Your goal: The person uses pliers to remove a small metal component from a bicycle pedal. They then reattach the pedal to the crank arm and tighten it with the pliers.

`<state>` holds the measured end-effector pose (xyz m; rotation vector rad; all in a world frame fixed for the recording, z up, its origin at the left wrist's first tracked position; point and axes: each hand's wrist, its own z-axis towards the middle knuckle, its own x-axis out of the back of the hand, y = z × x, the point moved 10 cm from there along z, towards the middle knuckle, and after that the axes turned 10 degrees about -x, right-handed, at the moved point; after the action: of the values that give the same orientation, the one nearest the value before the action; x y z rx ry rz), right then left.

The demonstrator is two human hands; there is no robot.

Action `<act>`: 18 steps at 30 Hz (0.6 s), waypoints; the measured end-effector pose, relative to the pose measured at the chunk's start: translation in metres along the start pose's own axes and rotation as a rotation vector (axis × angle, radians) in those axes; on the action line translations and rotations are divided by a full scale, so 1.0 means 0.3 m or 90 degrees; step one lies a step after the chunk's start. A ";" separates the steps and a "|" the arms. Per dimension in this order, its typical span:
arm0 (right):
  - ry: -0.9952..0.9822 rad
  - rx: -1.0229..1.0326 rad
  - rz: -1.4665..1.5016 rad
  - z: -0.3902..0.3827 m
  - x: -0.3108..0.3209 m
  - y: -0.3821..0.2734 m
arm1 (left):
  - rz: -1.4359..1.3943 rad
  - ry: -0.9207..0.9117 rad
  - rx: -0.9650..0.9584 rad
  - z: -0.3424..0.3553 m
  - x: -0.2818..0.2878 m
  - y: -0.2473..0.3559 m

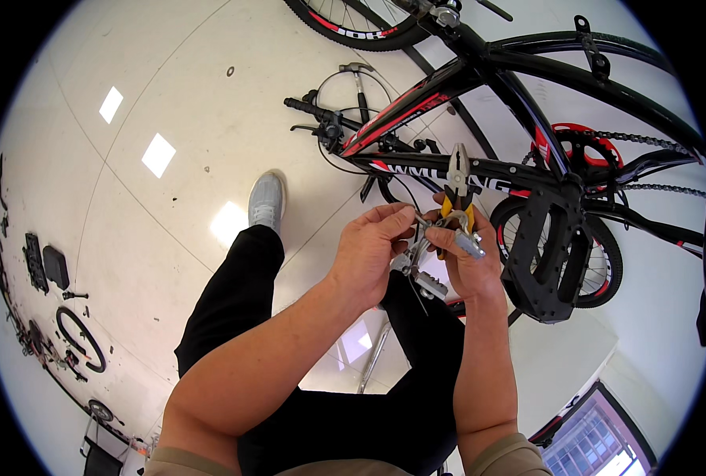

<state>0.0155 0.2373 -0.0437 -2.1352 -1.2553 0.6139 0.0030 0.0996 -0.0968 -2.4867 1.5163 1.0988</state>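
Note:
In front of my knees, my left hand (373,246) is closed, thumb and forefinger pinching what looks like a thin cable at a silver metal bicycle part (430,284). My right hand (473,258) grips pliers (459,170) with yellow-and-black handles, jaws pointing away from me. The right thumb also presses against the silver part, which sits between both hands. A loose wire end hangs below it. The part's exact kind is hard to tell, as fingers cover much of it. Just beyond the hands lies the black, red and white bicycle frame (487,170).
A black pedal (547,258) and a red chainring (579,147) are close to my right hand. A hammer (361,91) lies by the handlebar (313,107). Wheels are at the top and right. Several bicycle parts, including a curved black piece (81,339), lie along the left floor.

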 end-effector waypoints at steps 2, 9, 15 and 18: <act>0.003 -0.007 0.006 -0.004 0.000 -0.003 | -0.010 -0.004 0.003 0.001 -0.004 -0.002; 0.006 -0.007 -0.009 -0.001 0.011 0.003 | 0.005 -0.003 0.002 -0.002 0.005 -0.011; -0.015 -0.002 0.006 0.000 0.005 -0.002 | -0.016 -0.009 -0.006 -0.006 0.001 -0.016; -0.021 -0.006 0.007 -0.001 -0.004 -0.004 | -0.026 -0.020 -0.002 -0.006 -0.003 -0.014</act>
<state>0.0143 0.2366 -0.0425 -2.1491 -1.2666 0.6525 0.0071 0.1019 -0.0962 -2.4778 1.4507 1.1287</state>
